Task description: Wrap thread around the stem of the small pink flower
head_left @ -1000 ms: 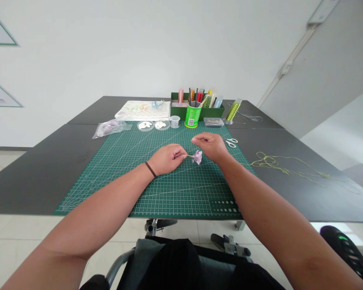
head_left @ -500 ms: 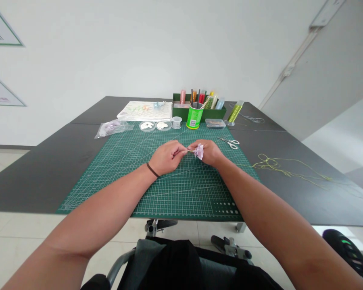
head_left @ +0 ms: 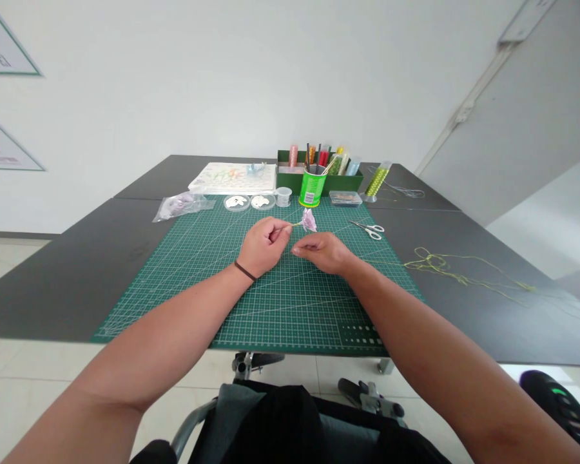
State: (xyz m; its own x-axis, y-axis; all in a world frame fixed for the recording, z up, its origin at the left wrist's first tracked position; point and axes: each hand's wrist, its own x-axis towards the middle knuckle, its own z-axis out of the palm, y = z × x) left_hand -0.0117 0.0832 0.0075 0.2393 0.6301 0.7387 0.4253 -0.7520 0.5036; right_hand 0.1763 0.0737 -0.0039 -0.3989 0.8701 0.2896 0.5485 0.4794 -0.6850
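Note:
My left hand (head_left: 265, 243), with a dark band on its wrist, is closed in a pinch on the thin stem of a small pale purple flower (head_left: 308, 220). The blossom points right, above my right fingers. Just right of it, my right hand (head_left: 323, 251) has thumb and fingers pressed together, apart from the flower. A yellow-green thread (head_left: 432, 261) runs from under my right wrist to a loose tangle on the table; its end at my fingertips is too fine to see clearly. Both hands are over the green cutting mat (head_left: 270, 316).
White-handled scissors (head_left: 373, 232) lie on the mat's right side. Behind are dishes of white pieces (head_left: 236, 202), a green can (head_left: 312, 188) of tools, a green box (head_left: 341, 183) of thread spools, a yellow-green spool (head_left: 377, 180), a plastic bag (head_left: 181, 205) and a white board (head_left: 232, 183).
The flower has moved up and slightly left, its blossom now tilted away. My right hand has dropped lower and come toward me, its fingertips now apart from the stem.

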